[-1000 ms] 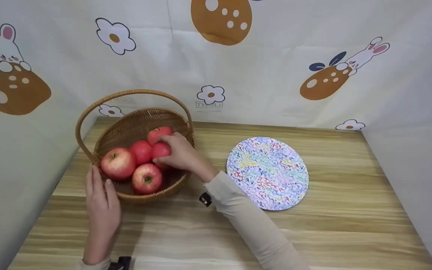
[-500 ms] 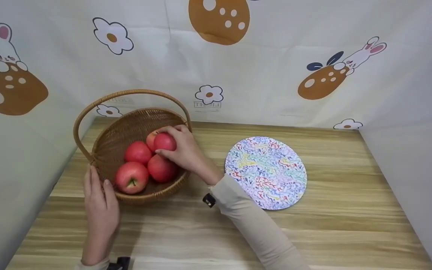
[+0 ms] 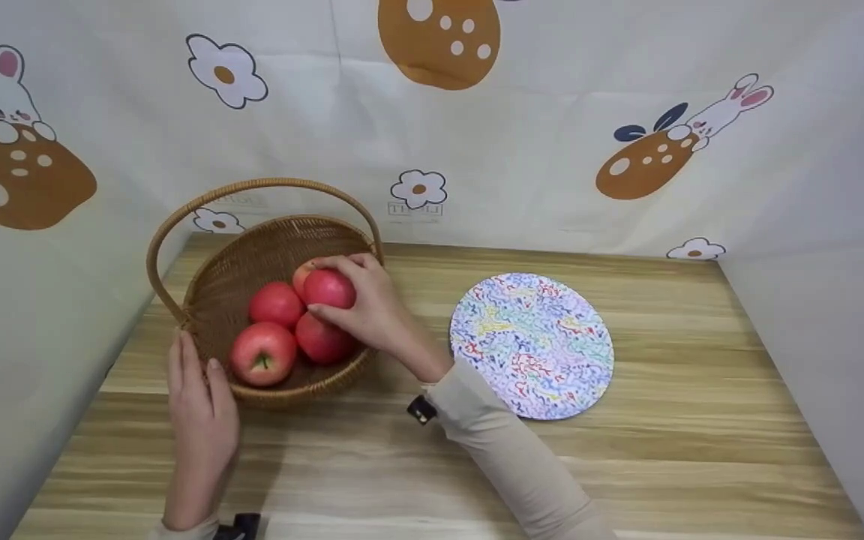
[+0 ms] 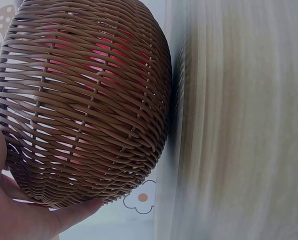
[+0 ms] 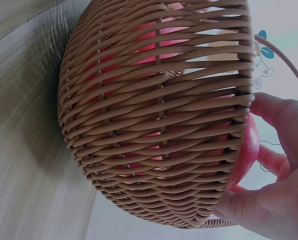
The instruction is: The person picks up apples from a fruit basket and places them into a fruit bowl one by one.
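Right hand (image 3: 372, 300): the grip is grasping a red apple (image 3: 329, 289), the thumb pressing its near side and the fingers curling over the far side. The held apple is sitting at the right side of the wicker basket (image 3: 271, 251), and in the right wrist view it is partly showing above the rim. Whether it is touching the fruit below cannot be determined.

Left hand (image 3: 203, 409): the grip is holding no apple; the fingers are lying nearly straight against the near-left rim of the basket, close to the foot of the arched handle (image 3: 263, 182). In the left wrist view a digit is resting along the outer weave.

Four further apples are lying inside the basket. The front apple (image 3: 263, 354) is showing its stem toward the camera; the middle apple (image 3: 276, 304) is lying just behind it; the right apple (image 3: 325, 341) is sitting below the right hand; the rear apple (image 3: 304, 276) is mostly hiding behind the held one.

The basket is standing on the left part of the wood-grain table (image 3: 672, 420). A round multicoloured disc (image 3: 533, 341) is lying to its right, well apart, the right sleeve (image 3: 511, 442) partly covering its near-left edge. A printed cloth (image 3: 537, 142) is hanging behind.
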`<state>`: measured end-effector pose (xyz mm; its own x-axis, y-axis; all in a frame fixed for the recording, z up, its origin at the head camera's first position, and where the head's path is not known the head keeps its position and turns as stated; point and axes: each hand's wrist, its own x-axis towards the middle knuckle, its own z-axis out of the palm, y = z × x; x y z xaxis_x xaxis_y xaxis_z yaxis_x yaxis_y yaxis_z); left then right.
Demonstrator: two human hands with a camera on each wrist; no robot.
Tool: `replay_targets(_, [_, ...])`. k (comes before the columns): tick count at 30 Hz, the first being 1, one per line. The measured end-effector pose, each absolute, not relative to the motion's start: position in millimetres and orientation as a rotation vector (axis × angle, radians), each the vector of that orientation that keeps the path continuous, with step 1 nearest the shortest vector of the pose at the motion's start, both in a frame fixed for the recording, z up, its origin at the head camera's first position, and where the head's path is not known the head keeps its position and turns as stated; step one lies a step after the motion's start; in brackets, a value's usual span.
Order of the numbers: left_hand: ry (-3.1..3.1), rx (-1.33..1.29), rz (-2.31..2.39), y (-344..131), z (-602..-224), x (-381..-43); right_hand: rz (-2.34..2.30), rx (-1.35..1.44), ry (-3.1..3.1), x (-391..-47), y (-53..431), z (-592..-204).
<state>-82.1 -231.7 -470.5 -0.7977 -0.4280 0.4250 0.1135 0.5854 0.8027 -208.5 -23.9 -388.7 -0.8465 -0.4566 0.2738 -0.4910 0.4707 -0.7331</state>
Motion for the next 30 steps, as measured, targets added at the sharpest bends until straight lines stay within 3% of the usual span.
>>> replay_targets(30, [-2.167, 0.225, -1.18, -231.3, -471.4, -82.5, 1.557, 0.849, -2.431, -184.6, -4.5, -388.3])
